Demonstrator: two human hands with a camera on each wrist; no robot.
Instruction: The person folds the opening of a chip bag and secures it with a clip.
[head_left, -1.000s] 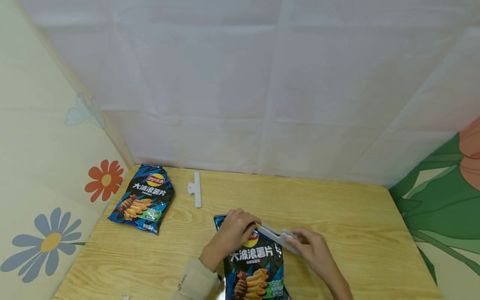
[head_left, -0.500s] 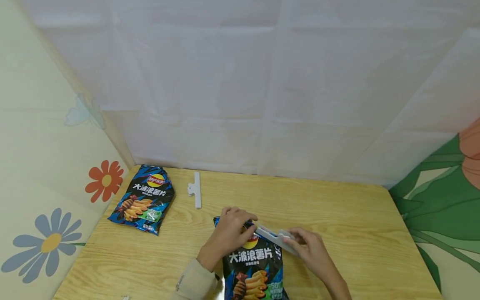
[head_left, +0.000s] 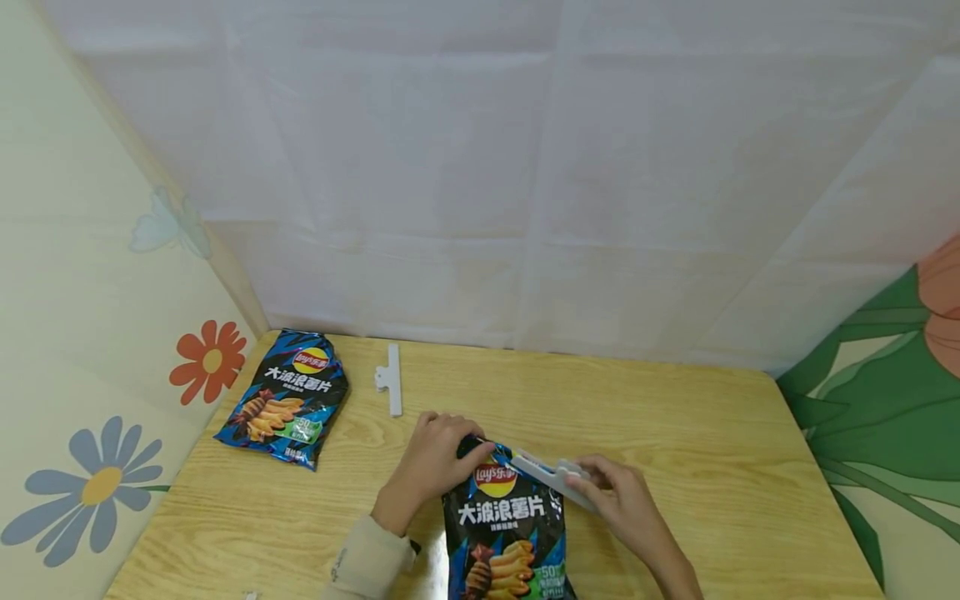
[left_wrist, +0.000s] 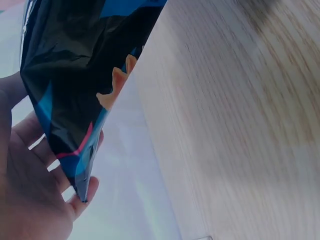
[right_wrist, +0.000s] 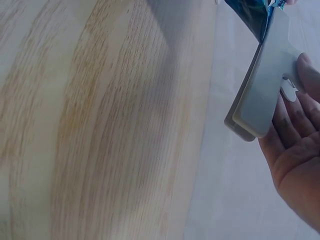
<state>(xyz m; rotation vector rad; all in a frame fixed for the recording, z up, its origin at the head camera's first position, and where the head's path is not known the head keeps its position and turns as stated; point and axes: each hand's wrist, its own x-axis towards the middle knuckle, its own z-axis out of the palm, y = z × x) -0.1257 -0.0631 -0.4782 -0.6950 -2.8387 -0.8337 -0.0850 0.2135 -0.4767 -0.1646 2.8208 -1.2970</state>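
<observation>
A black and blue bag of potato chips (head_left: 504, 533) stands at the near middle of the table in the head view. My left hand (head_left: 431, 462) pinches its upper left corner, thumb in front and fingers behind, as the left wrist view shows. A long white bag clip (head_left: 551, 477) sits slanted over the bag's upper right edge. My right hand (head_left: 626, 504) pinches the clip's handle between thumb and fingers. In the right wrist view a shiny blue corner of the bag lies at the far end of the clip (right_wrist: 265, 80), whose other end sticks out past the bag.
A second chip bag (head_left: 288, 398) lies flat at the table's back left. Beside it lies another white bag clip (head_left: 393, 380). A white sheet (head_left: 450, 167) hangs behind the wooden table (head_left: 675, 417). A small pale object (head_left: 252, 595) shows at the bottom edge.
My left hand has slid left along the bag's top, away from the clip, uncovering the logo. The right hand and clip shifted only slightly. The second bag and loose clip stayed put.
</observation>
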